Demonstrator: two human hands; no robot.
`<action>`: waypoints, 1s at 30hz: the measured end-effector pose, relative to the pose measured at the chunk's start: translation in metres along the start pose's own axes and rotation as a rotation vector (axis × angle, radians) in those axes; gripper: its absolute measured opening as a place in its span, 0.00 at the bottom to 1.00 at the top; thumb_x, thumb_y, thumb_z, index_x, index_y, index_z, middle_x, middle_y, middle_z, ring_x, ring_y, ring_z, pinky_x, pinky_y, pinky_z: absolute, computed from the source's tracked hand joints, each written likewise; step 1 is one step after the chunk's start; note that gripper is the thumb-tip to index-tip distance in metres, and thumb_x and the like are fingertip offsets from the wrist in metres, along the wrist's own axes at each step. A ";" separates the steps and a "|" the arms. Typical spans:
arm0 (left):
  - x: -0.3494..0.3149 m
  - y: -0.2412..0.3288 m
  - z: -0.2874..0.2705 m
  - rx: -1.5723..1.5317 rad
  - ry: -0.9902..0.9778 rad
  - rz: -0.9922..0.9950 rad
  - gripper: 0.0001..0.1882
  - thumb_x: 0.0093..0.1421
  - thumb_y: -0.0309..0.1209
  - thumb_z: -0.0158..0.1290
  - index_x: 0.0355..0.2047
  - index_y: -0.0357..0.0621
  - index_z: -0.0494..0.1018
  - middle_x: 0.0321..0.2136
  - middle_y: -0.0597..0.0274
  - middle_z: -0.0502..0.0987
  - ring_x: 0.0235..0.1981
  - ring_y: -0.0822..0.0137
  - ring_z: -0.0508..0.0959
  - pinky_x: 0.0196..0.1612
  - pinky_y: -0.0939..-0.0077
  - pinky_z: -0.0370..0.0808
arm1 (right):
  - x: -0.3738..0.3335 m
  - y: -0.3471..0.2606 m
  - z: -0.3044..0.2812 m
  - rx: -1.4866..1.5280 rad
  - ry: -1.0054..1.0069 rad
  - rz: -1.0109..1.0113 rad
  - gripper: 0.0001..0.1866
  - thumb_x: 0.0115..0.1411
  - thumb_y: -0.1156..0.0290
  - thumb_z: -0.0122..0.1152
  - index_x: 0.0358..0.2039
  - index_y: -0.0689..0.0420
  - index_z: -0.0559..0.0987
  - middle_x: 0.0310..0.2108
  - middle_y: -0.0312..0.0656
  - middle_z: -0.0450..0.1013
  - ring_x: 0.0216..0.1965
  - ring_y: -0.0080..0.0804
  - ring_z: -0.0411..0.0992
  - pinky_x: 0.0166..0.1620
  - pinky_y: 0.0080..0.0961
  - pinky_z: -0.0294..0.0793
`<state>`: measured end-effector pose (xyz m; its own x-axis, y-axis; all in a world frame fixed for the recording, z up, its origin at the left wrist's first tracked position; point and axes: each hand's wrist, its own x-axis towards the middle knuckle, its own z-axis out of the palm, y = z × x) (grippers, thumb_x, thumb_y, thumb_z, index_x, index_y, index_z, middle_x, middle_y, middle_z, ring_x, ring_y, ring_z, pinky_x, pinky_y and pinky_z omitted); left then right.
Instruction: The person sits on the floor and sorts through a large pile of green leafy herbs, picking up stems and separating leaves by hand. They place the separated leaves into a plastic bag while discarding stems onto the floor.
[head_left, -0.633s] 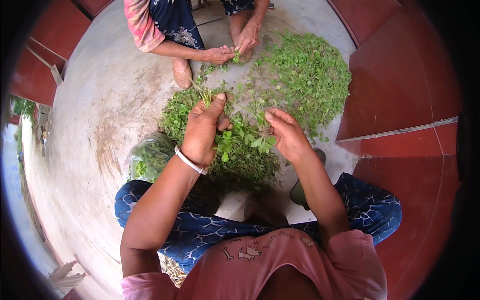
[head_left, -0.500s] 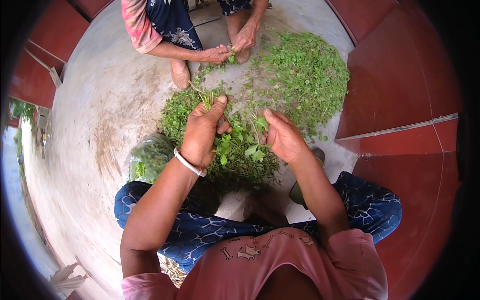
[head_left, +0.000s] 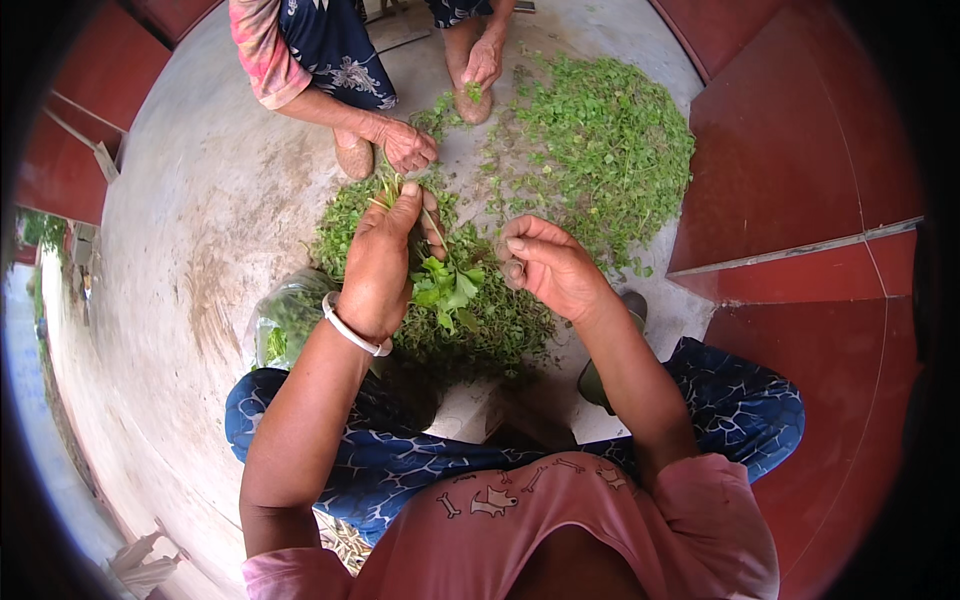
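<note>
By the bare left hand [head_left: 378,265], ringed at the wrist by a white bangle [head_left: 350,332], a small bunch of thin pale stems with bright green lobed leaves [head_left: 447,288] is grasped; its grip is best judged firm enough to align the stalks, yet light enough that they are not bruised. The leafy end should be left exposed, within reach of the bare right hand [head_left: 548,268], which is poised apart with thumb and fingers curled close; whether anything small is pinched there cannot be told. Both forearms are angled inward, the left thumb pointed away from the body. The bunch is held above a dark green leafy heap [head_left: 490,330]; farther off, a broader, brighter green heap [head_left: 615,150] is spread on the grey concrete floor [head_left: 220,200].
</note>
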<state>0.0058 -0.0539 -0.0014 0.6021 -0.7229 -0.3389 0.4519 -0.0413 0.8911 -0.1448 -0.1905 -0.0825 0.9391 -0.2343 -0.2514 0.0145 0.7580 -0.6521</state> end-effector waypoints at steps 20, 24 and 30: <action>-0.017 0.030 -0.010 0.124 0.272 0.089 0.10 0.64 0.34 0.44 0.36 0.40 0.68 0.16 0.71 0.61 0.15 0.79 0.57 0.24 0.82 0.63 | 0.061 0.105 -0.110 -1.874 0.397 -0.137 0.11 0.52 0.67 0.59 0.38 0.50 0.75 0.39 0.43 0.68 0.36 0.47 0.71 0.38 0.43 0.72; -0.024 0.024 -0.015 0.150 0.285 0.091 0.10 0.64 0.36 0.44 0.35 0.41 0.68 0.14 0.74 0.57 0.14 0.80 0.55 0.22 0.83 0.61 | 0.093 0.109 -0.105 -2.013 0.254 0.042 0.09 0.52 0.69 0.58 0.35 0.54 0.74 0.41 0.49 0.69 0.37 0.49 0.71 0.39 0.43 0.73; -0.030 0.020 -0.023 0.175 0.282 0.044 0.10 0.62 0.36 0.48 0.35 0.42 0.68 0.14 0.75 0.57 0.14 0.80 0.56 0.25 0.81 0.66 | 0.102 0.114 -0.123 -1.987 0.230 0.078 0.07 0.55 0.70 0.55 0.36 0.50 0.75 0.40 0.44 0.69 0.35 0.48 0.71 0.36 0.51 0.73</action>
<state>0.0121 -0.0167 0.0194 0.7881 -0.5081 -0.3473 0.3163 -0.1497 0.9368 -0.0892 -0.2032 -0.2703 0.8631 -0.4219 -0.2775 -0.4981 -0.8017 -0.3304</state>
